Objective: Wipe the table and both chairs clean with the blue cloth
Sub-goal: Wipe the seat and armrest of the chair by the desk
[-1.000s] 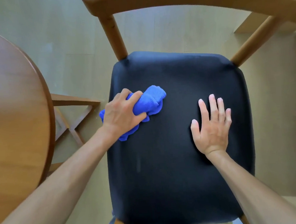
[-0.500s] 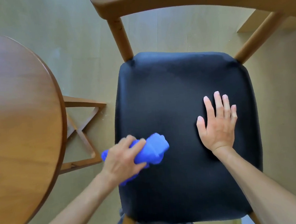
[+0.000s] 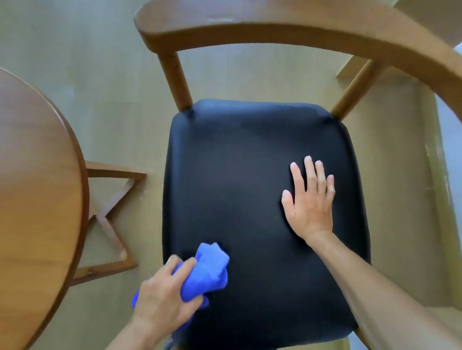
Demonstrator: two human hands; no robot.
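One chair [image 3: 259, 200] is seen, with one black seat and one curved wooden backrest [image 3: 281, 18] carried on two visible posts. One round wooden bench [image 3: 26, 189] is counted at the left. One blue cloth [image 3: 206, 272] is present. Two hands are shown: one left hand [image 3: 164, 297] and one right hand [image 3: 311, 202].

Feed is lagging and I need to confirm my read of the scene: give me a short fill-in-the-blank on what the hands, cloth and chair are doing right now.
1. The left hand grips the bunched ____ cloth.
2. The right hand lies flat, fingers straight, on the chair's ____ seat.
3. The cloth sits near the seat's ____ corner, close to the person.
4. The round wooden table stands to the ____ of the chair.

Missing words: blue; black; front left; left
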